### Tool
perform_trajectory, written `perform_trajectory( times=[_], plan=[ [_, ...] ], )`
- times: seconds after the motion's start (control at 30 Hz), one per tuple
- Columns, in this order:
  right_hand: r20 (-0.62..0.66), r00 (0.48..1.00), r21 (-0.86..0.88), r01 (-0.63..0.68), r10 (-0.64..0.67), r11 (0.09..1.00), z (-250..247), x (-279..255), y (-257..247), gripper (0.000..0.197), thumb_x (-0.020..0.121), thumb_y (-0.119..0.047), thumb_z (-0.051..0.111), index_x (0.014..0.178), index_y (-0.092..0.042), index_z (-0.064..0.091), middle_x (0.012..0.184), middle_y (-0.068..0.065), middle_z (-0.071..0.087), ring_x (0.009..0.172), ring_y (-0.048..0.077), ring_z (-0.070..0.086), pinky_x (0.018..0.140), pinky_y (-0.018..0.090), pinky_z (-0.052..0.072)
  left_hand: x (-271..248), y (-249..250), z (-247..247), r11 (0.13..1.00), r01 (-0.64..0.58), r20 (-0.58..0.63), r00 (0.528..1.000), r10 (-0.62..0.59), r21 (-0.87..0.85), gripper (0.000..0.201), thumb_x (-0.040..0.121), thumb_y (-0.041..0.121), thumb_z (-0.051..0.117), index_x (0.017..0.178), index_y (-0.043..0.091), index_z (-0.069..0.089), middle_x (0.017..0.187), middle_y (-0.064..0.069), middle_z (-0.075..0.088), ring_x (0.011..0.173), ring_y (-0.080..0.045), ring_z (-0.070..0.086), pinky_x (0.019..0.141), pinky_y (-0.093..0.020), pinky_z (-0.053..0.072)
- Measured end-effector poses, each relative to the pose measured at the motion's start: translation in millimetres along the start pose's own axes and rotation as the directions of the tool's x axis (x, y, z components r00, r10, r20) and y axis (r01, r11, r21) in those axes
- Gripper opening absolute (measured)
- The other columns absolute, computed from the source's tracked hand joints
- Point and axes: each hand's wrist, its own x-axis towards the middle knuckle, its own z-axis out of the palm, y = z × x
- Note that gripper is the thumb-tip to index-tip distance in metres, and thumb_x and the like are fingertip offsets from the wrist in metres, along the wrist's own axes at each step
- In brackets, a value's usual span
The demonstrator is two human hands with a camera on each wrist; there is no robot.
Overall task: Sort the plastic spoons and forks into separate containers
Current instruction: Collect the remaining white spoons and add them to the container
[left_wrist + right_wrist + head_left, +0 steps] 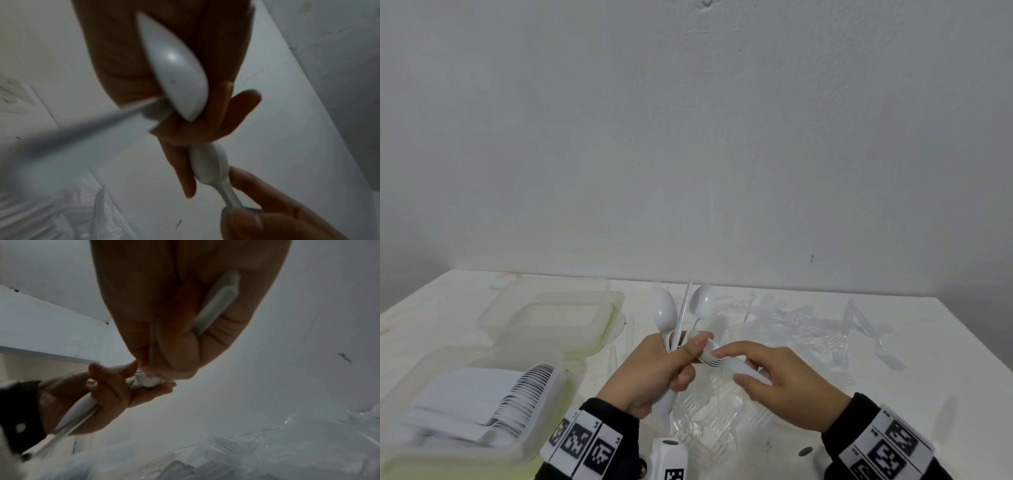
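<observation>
The left hand (654, 371) is closed round a bundle of white plastic cutlery: two spoons (664, 308) stand bowl-up above the fist, a straight handle (683, 310) rises between them, and fork tines peek out behind the left spoon. The right hand (787, 383) pinches a small stack of white forks (717, 359) by the handles, tines pointing at the left thumb. How many pieces each hand holds cannot be made out. In the left wrist view a spoon bowl (174, 68) lies against the palm; the rest is blurred. Clear wrappers (808, 329) litter the white surface (928, 342), their contents hard to tell. At the near left, a translucent container (482, 442) holds a row of white cutlery, cut off by the frame edge; a second container (551, 315) stands behind it. Black-and-white code markers (582, 442) band both dark sleeves; no writing is legible. A plain white wall (688, 137) backs the surface.
</observation>
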Motion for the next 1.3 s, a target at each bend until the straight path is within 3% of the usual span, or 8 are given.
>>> perform_trajectory(
  times=[0.13, 0.27, 0.4, 0.53, 0.77, 0.93, 1.23, 1.3],
  plan=[
    [-0.247, 0.957, 0.247, -0.092, 0.154, 0.965, -13, 6, 4, 0.034, 0.091, -0.010, 0.063, 0.109, -0.039, 0.064, 0.054, -0.016, 0.051, 0.046, 0.005, 0.042, 0.044, 0.017, 0.034, -2, 2, -2, 0.998, 0.052, 0.007, 0.999, -0.051, -0.038, 0.050, 0.093, 0.048, 0.046, 0.113, 0.007, 0.065, 0.097, -0.011, 0.075, 0.039, -0.006, 0.029, 0.048, -0.013, 0.036],
    [-0.412, 0.869, 0.413, -0.091, 0.275, 0.906, -20, 20, -3, 0.038, 0.081, -0.017, 0.075, 0.113, -0.032, 0.062, 0.066, 0.000, 0.065, 0.041, 0.006, 0.046, 0.039, 0.012, 0.033, -6, 0, 5, 0.997, 0.045, 0.108, 0.993, -0.052, 0.067, 0.048, 0.093, 0.049, 0.044, 0.115, 0.012, 0.066, 0.095, -0.008, 0.076, 0.046, -0.010, 0.036, 0.072, -0.020, 0.046],
    [-0.430, 0.859, 0.396, -0.097, 0.277, 0.913, -16, 30, -5, 0.046, 0.079, -0.010, 0.076, 0.115, -0.035, 0.060, 0.057, 0.001, 0.055, 0.040, 0.003, 0.044, 0.041, 0.011, 0.034, -6, -3, 21, 0.996, 0.077, 0.160, 0.984, -0.084, 0.049, 0.043, 0.097, 0.043, 0.045, 0.116, 0.010, 0.065, 0.102, -0.006, 0.075, 0.043, -0.008, 0.048, 0.058, -0.019, 0.044],
    [-0.426, 0.861, 0.349, -0.127, 0.278, 0.928, -32, 30, -1, 0.048, 0.078, -0.010, 0.077, 0.115, -0.035, 0.060, 0.061, 0.004, 0.051, 0.039, 0.002, 0.041, 0.041, 0.009, 0.031, -2, -9, 15, 0.983, 0.144, 0.113, 0.985, -0.132, -0.111, 0.047, 0.090, 0.040, 0.052, 0.117, 0.003, 0.064, 0.105, -0.012, 0.074, 0.068, -0.024, 0.072, 0.056, -0.024, 0.054],
    [-0.202, 0.948, 0.337, -0.169, 0.247, 0.926, -33, 27, -9, 0.055, 0.070, -0.009, 0.083, 0.112, -0.036, 0.059, 0.062, 0.002, 0.055, 0.040, 0.002, 0.039, 0.038, 0.014, 0.030, 1, -9, 15, 0.972, 0.129, 0.068, 0.991, -0.117, -0.198, 0.042, 0.092, 0.038, 0.049, 0.111, 0.003, 0.065, 0.099, -0.010, 0.075, 0.077, -0.026, 0.074, 0.058, -0.025, 0.056],
    [-0.235, 0.954, 0.256, -0.124, 0.187, 0.959, -14, 32, -3, 0.059, 0.066, -0.017, 0.087, 0.110, -0.042, 0.057, 0.067, -0.003, 0.062, 0.058, 0.001, 0.056, 0.055, 0.009, 0.041, 5, -6, 26, 0.962, 0.116, 0.141, 0.987, -0.083, -0.248, 0.051, 0.086, 0.042, 0.052, 0.116, 0.002, 0.063, 0.105, -0.017, 0.073, 0.094, -0.034, 0.071, 0.080, -0.038, 0.060],
    [-0.288, 0.942, 0.272, -0.095, 0.175, 0.958, 2, 34, 11, 0.058, 0.066, -0.018, 0.087, 0.108, -0.046, 0.057, 0.066, 0.000, 0.052, 0.061, 0.007, 0.055, 0.067, 0.024, 0.055, 8, -10, 29, 0.932, 0.095, 0.114, 0.992, -0.059, -0.349, 0.042, 0.095, 0.030, 0.051, 0.115, -0.005, 0.061, 0.104, -0.023, 0.072, 0.095, -0.032, 0.072, 0.074, -0.031, 0.060],
    [-0.302, 0.939, 0.240, -0.091, 0.163, 0.967, 4, 33, 11, 0.054, 0.069, -0.023, 0.085, 0.108, -0.048, 0.057, 0.067, -0.002, 0.053, 0.062, 0.004, 0.053, 0.069, 0.018, 0.052, 9, -11, 30, 0.932, 0.085, 0.098, 0.994, -0.053, -0.353, 0.043, 0.096, 0.030, 0.050, 0.115, -0.006, 0.062, 0.103, -0.023, 0.072, 0.095, -0.031, 0.072, 0.074, -0.029, 0.059]
  ],
)
